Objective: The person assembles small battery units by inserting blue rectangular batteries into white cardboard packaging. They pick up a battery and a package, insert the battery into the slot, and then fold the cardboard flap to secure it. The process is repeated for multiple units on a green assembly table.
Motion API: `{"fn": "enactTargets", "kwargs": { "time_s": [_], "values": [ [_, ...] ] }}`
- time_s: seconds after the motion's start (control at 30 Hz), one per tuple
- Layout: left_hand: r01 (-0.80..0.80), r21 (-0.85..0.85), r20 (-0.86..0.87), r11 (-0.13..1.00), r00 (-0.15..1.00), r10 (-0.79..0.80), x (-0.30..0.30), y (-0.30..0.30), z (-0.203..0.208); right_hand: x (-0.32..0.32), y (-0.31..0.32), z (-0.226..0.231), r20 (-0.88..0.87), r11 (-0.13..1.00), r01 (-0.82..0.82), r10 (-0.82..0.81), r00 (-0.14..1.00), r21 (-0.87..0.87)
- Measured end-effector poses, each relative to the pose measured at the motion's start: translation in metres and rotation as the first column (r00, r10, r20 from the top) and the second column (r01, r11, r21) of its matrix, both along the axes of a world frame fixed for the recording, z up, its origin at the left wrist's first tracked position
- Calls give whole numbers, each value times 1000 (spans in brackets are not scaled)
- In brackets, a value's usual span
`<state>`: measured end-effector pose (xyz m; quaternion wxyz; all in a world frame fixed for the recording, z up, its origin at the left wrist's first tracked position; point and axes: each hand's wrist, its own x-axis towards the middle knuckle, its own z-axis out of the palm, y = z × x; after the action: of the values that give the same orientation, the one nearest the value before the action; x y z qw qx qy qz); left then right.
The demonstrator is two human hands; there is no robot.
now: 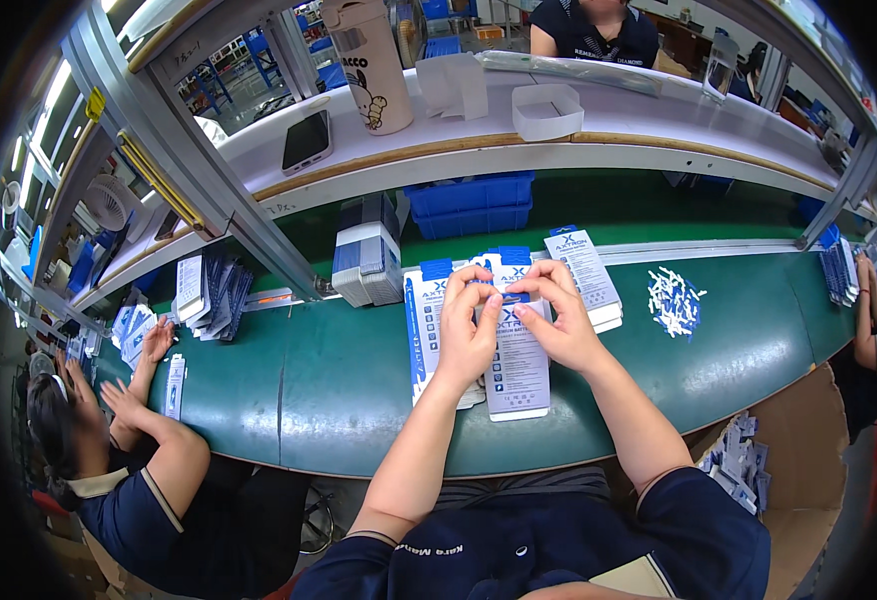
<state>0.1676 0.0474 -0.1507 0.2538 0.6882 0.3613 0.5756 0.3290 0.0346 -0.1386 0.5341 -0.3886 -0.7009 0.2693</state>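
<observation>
Fingers apparently touch the white box, long axis and top pointing away.

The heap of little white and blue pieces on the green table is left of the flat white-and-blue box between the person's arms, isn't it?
No, not left: in the head view, the heap of little pieces on the green table is right of the flat white-and-blue box.

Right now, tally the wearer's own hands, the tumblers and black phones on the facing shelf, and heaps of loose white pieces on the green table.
Left hand and right hand: 2
Tumbler: 1
Black phone: 1
White-piece heap: 1
Total: 5
</observation>
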Motion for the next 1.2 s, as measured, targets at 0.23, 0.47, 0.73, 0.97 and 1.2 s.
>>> {"fn": "enactTargets", "kwargs": {
  "time_s": [0.23,0.47,0.73,0.97,1.2],
  "values": [
    [14,55,-47,998,999,-11,2,3,-3,5,11,-17,-108,986,-144,134,985,-88],
    [77,-37,13,996,997,-77,5,1,0,5,10,-12,-255,937,-314,269,929,-155],
    [126,-42,98,991,988,-121,0,6,-5,1,9,-13,-452,881,-407,270,851,-241],
    [241,-153,263,959,945,-195,-2,4,-9,7,8,-9,79,988,-151,153,985,-27],
    [344,-173,335,923,902,-273,-4,4,-5,3,7,-11,-511,830,-475,285,811,-292]
  ]
}}
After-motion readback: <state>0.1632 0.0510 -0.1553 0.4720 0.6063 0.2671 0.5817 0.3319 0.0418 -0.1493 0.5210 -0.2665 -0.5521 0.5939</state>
